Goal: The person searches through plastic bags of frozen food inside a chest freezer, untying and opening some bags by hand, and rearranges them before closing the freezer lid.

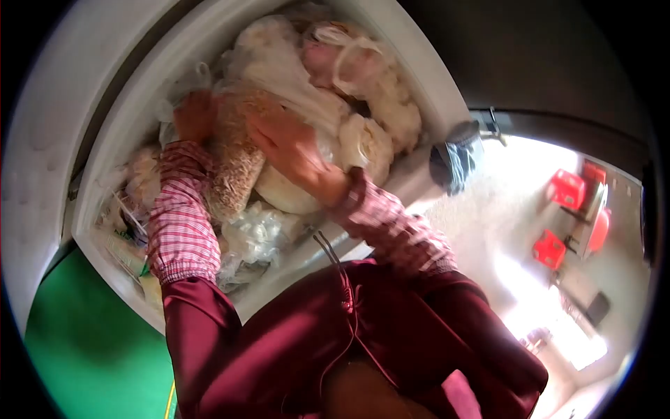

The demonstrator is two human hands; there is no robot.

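A long clear plastic bag of brown shredded food (237, 157) lies between my hands, inside a white chest freezer (436, 77). My left hand (195, 117) is closed at the bag's upper left side, its fingertips mostly hidden. From the right, my right hand (289, 145) grips the bag's upper edge, slightly blurred, with the fingers pointing up and left. Under my right wrist sits a pale rounded bag (289, 192). A knotted clear plastic bag (255, 234) is nearer to me, below the brown one.
More filled plastic bags (269, 52) crowd the freezer's far end, one with pink contents (328, 59). Blue-grey cloths (460, 160) hang beside the freezer's right rim. Red stools (567, 188) stand farther off on the right. Green flooring (91, 335) shows at lower left.
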